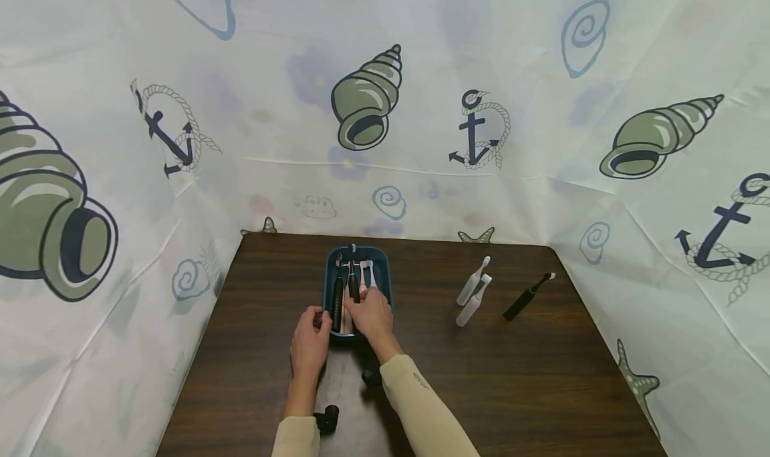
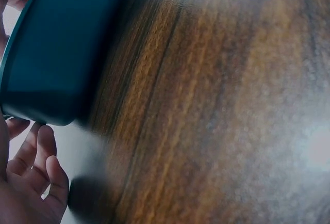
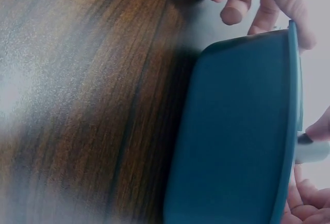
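Note:
A dark teal bin [image 1: 390, 276] stands on the table with several electric toothbrushes lying inside. My left hand [image 1: 309, 343] is at the bin's near left corner; in the right wrist view its thumb lies over the rim and its fingers are against the outer wall. Over the bin, my right hand [image 1: 374, 315] pinches the lower end of a black electric toothbrush [image 1: 353, 273], head pointing away. Another black toothbrush [image 1: 338, 296] lies along the left wall. Pink and white brushes [image 1: 371, 274] show at the right, partly hidden by my right hand.
Two white electric toothbrushes [image 1: 472, 302] and a black one [image 1: 525, 301] lie on the brown wooden table [image 1: 433, 377] to the right. A printed curtain [image 1: 421, 196] closes off the back and sides. Black wrist straps or mounts [image 1: 327, 419] sit by my wrists.

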Motion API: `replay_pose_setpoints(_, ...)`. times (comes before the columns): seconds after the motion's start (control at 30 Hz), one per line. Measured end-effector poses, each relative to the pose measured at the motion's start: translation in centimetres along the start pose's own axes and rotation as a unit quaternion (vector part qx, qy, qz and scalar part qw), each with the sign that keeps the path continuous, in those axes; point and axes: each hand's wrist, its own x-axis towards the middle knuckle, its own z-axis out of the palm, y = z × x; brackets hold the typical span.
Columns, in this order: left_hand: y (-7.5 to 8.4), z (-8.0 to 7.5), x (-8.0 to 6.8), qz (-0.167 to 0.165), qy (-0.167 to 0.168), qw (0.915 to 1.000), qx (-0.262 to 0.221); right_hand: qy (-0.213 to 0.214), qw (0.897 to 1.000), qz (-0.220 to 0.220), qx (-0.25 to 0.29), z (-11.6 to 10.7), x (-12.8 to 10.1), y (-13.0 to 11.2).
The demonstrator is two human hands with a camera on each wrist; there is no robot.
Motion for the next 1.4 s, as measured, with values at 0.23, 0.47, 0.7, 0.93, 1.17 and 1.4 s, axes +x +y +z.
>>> replay_pose_setpoints(0.23, -0.1, 0.1, 0.0, -0.003, -0.005, 1.0000, -0.001, 0.018, 0.999, -0.020, 0.045, -0.7, -0.6, 0.0)
replay_pose_setpoints(0.47, -0.6, -0.1, -0.2, -0.009, -0.014, 0.9999, 0.000, 0.041, 0.992, -0.042, 0.113, -1.1, -1.7, 0.4)
replay_pose_setpoints(0.7, -1.0, -0.4, -0.1, -0.014, -0.022, 0.9997, 0.000, 0.072, 0.984, -0.061, 0.154, -2.1, -2.4, 0.5)
replay_pose_setpoints(0.93, -0.9, -0.5, -0.1, -0.010, -0.018, 0.9998, -0.004, 0.116, 0.966, -0.116, 0.198, -3.5, -2.9, 0.7)
replay_pose_setpoints(1.17, -0.9, -0.4, 0.1, -0.005, -0.018, 0.9998, -0.004, 0.145, 0.955, -0.149, 0.210, -5.6, -3.5, 0.7)
replay_pose_setpoints(1.4, -0.7, -0.3, 0.1, -0.001, -0.020, 0.9998, -0.008, 0.174, 0.939, -0.170, 0.245, -7.5, -4.5, 1.6)
